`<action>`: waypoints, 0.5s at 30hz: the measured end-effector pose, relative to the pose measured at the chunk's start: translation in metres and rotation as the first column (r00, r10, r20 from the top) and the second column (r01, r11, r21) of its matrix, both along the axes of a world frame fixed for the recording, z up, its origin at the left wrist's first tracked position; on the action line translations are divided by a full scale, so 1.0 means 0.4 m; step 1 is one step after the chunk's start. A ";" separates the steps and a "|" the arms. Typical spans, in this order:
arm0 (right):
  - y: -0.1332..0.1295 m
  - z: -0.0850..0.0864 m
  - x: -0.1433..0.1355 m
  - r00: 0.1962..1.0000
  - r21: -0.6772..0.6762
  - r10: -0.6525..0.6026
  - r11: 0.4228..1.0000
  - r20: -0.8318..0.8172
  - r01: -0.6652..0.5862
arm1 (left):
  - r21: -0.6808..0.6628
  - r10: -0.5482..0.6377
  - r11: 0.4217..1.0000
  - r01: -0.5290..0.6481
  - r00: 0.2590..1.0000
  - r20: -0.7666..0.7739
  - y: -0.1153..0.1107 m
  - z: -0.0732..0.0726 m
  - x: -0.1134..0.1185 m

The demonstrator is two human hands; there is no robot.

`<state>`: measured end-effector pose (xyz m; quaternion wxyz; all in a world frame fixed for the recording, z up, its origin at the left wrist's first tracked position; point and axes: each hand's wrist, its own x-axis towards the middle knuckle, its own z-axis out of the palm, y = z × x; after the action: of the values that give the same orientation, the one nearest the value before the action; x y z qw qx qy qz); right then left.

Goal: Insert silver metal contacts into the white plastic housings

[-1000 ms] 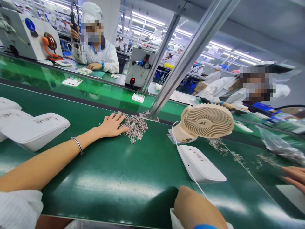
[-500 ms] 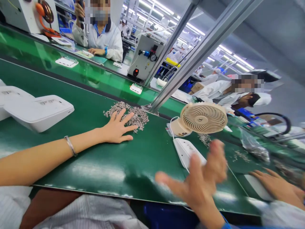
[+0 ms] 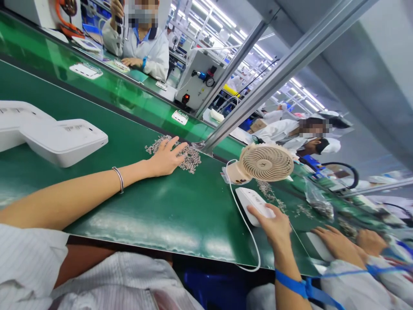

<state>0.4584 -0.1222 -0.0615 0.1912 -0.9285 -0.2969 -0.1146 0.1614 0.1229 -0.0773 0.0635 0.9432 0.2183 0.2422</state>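
Observation:
My left hand (image 3: pixel 166 158), with a metal bangle at the wrist, rests on a pile of small metal parts (image 3: pixel 190 160), perhaps screws. Its fingers are apart and slightly bent, and the thumb is hidden. My right hand (image 3: pixel 277 228), with a blue strap on the wrist, grips the near right end of a white plastic housing (image 3: pixel 250 200) lying on the green bench. The thumb lies on its top; the other fingers reach over the far side, their tips partly hidden. A white cable (image 3: pixel 254 247) runs beside this housing.
Two more white housings (image 3: pixel 69 140) overlap at the left. A beige fan (image 3: pixel 269 162) stands behind my right hand, near a metal post (image 3: pixel 238 116). Another person's hands (image 3: pixel 337 245) work at the right, near a plastic bag of parts (image 3: pixel 319 202). A person sits across the belt (image 3: pixel 129 99).
My right hand, spread and blurred above the bench before, has come down onto the white housing and grips it. My left hand has shifted slightly up, its fingers more bent into the pile.

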 end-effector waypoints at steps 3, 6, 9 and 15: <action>0.011 0.032 -0.092 0.997 0.102 0.041 0.994 -0.064 -0.034 | -0.054 0.073 0.996 -0.069 0.995 0.062 0.010 0.015 -0.018; 0.032 0.033 -0.217 0.883 0.112 0.469 0.879 -0.030 -0.463 | -0.145 0.121 0.984 -0.104 0.985 0.119 0.015 0.033 -0.025; 0.069 0.011 -0.330 0.655 0.025 0.756 0.654 0.017 -0.756 | -0.258 0.107 0.964 -0.062 0.980 0.167 0.006 0.052 -0.033; 0.202 0.031 -0.440 0.449 0.149 0.892 0.437 0.056 -0.887 | -0.513 0.072 0.853 0.093 0.954 0.291 -0.047 0.085 -0.068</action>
<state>0.2824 -0.0413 -0.0490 0.2997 -0.6181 -0.7267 -0.0058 0.1343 0.1040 -0.0434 0.3503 0.8438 0.2583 0.3139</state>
